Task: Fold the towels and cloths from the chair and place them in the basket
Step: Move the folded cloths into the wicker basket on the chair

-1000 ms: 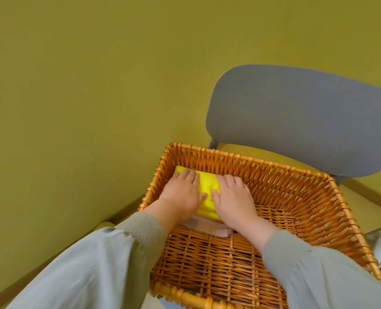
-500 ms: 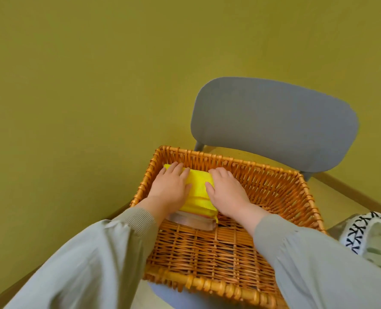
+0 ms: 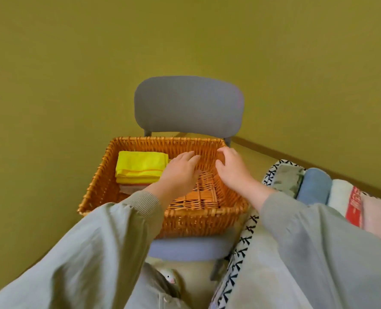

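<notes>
**Soft cloths, stiff wicker: what is in the basket and what waits beside it**

A matt olive wall (image 3: 73,63) fills the background. In front of it stands a grey chair (image 3: 188,103) with a smooth, rounded backrest, and its seat carries the basket (image 3: 196,221). The basket is rectangular, woven of orange-brown wicker, rigid and ribbed, with a thick braided rim; it probably snags loose threads, so cloths are better lowered in than dragged across the weave.

To the right, just beside the basket, a soft fabric bin (image 3: 243,241) with a black-and-white pattern holds rolled towels side by side: a grey-green towel (image 3: 288,177), a blue towel (image 3: 314,186), a white towel (image 3: 341,197) with a red band, and a pink towel (image 3: 374,210). They look thick, limp and light. I judge each is best taken around the middle of its roll, or by two corners once shaken out.

A folded yellow cloth (image 3: 140,166) lies flat in the basket's rear left corner on a paler cloth (image 3: 129,188), of which only an edge shows. The yellow cloth is thin and smooth and likely to slide off a stack if nudged.

The left hand (image 3: 180,170) hovers over the basket floor just right of the yellow cloth, its grip spread and flat, holding nothing. The right hand (image 3: 232,168) is near the rear right corner, its grip loosely curled and empty; whether it touches the wicker I cannot tell.
</notes>
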Tool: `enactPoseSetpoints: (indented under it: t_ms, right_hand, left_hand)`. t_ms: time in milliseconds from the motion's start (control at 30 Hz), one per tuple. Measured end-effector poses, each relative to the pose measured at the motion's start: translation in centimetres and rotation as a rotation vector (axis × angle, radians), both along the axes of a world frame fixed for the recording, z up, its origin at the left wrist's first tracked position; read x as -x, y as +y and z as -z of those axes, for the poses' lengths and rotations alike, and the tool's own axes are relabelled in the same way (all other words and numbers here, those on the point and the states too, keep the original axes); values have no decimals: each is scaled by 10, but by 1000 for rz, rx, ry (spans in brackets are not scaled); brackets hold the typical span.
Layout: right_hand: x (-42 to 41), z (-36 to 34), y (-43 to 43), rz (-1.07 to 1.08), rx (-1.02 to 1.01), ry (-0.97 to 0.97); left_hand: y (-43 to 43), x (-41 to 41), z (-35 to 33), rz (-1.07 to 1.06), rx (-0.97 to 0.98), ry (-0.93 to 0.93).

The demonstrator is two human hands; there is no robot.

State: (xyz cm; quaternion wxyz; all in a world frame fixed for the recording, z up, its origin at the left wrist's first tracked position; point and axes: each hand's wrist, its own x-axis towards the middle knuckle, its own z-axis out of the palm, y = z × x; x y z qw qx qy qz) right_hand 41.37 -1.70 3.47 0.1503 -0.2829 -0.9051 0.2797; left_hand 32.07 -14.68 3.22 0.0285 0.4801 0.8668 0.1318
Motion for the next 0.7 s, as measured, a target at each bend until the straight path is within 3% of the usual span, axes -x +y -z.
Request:
enactPoseSetpoints:
  t_ms: [167, 267, 467, 600, 700]
  right_hand:
    - [-98, 11, 23, 216, 103, -4]
    - [-150, 34, 32, 340, 126, 3]
    - [-224, 71, 61, 503, -67, -36]
    - [-279, 90, 84, 679, -264, -43]
    - [-312, 105, 96, 818, -279, -277]
  left_hand:
    - [40, -87, 2, 103, -72, -74]
    - [62, -135, 20, 214, -10, -104]
    - [89, -197, 58, 357, 105, -101]
    - [101, -228, 79, 343, 190, -310]
    - [112, -240, 88, 222, 230, -576]
